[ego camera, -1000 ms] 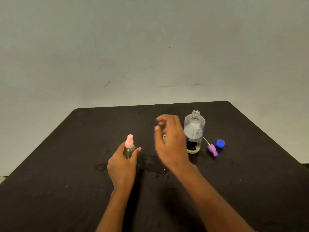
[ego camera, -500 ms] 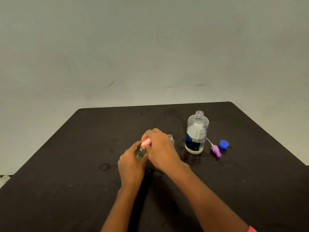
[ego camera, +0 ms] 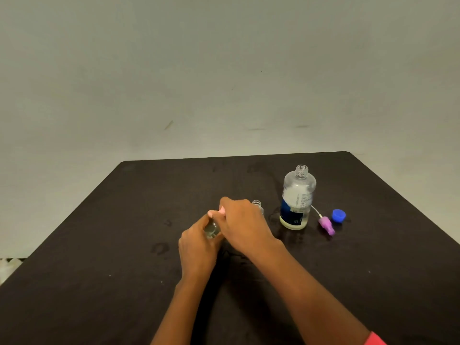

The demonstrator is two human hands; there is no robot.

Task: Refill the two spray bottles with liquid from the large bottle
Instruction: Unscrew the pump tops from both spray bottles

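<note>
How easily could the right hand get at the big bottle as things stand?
Probably yes, once freed: the right hand grips a pink spray top, but the big bottle stands uncovered nearby, beyond one small open bottle.

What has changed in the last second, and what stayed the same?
The right hand moved left and now grips the pink spray top of the small spray bottle, which the left hand still holds. Large bottle, purple sprayer and blue cap stayed put.
</note>
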